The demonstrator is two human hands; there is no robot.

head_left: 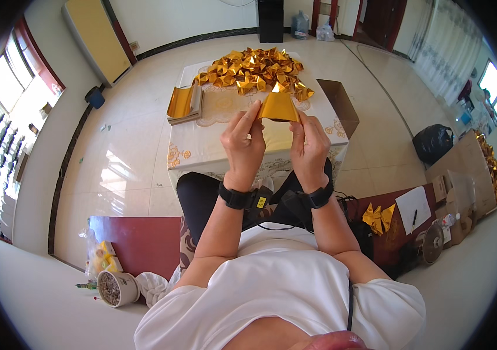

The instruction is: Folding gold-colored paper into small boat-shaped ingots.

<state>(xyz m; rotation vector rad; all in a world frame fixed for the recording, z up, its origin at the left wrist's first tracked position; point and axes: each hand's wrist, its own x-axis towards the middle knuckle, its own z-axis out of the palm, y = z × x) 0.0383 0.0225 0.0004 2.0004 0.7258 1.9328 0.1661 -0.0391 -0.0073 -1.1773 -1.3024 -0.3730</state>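
A sheet of gold foil paper (278, 108) is held up in front of me above the near part of a low table, bowed into an arch. My left hand (245, 140) pinches its left edge between thumb and fingers. At the opposite edge, my right hand (310, 142) grips it the same way. Beyond the sheet lies a heap of folded gold foil pieces (252, 68) at the table's far end. Left of my hands sits a stack of paper sheets (183, 105) with a curled gold sheet on top. Black straps circle both wrists.
A patterned cloth covers the table (204, 153). An open cardboard box (339, 105) stands at its right. On the red bench to my right are folded gold pieces (378, 218), white paper (413, 208) and a pen (414, 221). A pot (117, 288) is at lower left.
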